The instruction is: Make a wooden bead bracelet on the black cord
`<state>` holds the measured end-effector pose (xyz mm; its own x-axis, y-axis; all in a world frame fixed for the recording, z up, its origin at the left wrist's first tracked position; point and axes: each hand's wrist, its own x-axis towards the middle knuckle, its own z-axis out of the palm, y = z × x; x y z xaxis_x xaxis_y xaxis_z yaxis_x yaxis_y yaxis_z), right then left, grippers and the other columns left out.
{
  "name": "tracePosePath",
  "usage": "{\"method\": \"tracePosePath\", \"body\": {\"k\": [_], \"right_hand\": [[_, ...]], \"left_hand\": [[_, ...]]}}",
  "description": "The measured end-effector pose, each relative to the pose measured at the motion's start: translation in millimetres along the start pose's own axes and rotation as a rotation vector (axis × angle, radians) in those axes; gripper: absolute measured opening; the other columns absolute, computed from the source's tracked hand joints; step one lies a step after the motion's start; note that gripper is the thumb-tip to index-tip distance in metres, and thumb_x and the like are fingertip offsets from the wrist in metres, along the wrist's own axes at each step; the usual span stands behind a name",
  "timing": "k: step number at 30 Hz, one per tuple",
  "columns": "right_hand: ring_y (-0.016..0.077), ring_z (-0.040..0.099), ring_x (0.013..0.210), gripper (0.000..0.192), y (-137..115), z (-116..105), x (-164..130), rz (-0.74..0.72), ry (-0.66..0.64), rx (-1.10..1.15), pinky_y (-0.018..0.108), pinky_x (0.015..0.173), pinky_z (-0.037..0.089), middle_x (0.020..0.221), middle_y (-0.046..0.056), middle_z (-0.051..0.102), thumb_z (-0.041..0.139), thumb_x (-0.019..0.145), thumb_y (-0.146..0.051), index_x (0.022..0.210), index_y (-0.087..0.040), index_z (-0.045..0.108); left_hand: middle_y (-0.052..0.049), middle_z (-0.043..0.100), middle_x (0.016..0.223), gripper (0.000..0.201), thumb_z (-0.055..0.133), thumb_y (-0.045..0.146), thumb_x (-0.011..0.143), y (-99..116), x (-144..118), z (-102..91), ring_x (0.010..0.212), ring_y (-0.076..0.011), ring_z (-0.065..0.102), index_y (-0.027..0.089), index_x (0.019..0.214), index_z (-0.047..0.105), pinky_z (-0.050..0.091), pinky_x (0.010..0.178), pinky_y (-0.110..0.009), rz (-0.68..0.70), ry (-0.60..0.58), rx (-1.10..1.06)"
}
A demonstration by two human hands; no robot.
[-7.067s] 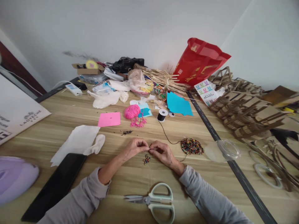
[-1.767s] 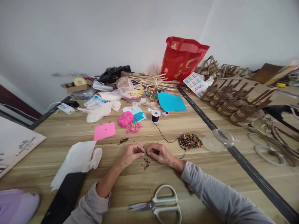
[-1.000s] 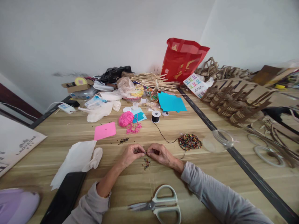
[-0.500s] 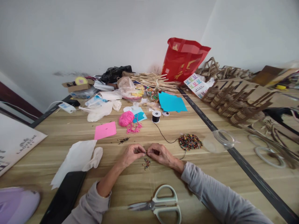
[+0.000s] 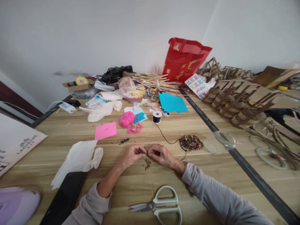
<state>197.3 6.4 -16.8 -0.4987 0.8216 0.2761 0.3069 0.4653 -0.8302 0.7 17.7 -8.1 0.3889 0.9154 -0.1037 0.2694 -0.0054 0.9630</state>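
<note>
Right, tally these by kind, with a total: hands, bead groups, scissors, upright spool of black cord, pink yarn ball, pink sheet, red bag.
Hands (left hand, right hand): 2
Bead groups (large bead pile, small bead cluster): 2
Scissors: 1
Upright spool of black cord: 1
Pink yarn ball: 1
Pink sheet: 1
Red bag: 1
Total: 9

Loose beads (image 5: pixel 147 164) multicoloured; cord (image 5: pixel 172 143) black; yarn (image 5: pixel 127 119) bright pink; sleeves (image 5: pixel 206 186) plain grey.
</note>
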Motion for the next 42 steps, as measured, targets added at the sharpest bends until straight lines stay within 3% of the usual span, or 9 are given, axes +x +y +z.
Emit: {"method": "tracePosePath", "body": {"k": [42], "right_hand": [[0.0099, 0.048, 0.060, 0.010, 4.4, 1.8, 0.6, -0.045, -0.002, -0.022, 0.020, 0.055, 0.036, 0.067, 0.001, 0.057, 0.056, 0.083, -0.018, 0.077, -0.013, 0.063]], "left_hand": [[-0.002, 0.065, 0.067, 0.008, 0.067, 0.017, 0.065, -0.2, -1.3, 2.9, 0.064, -0.0133, 0.058, 0.012, 0.071, 0.069, 0.046, 0.065, -0.024, 0.000, -0.036, -0.015]]}}
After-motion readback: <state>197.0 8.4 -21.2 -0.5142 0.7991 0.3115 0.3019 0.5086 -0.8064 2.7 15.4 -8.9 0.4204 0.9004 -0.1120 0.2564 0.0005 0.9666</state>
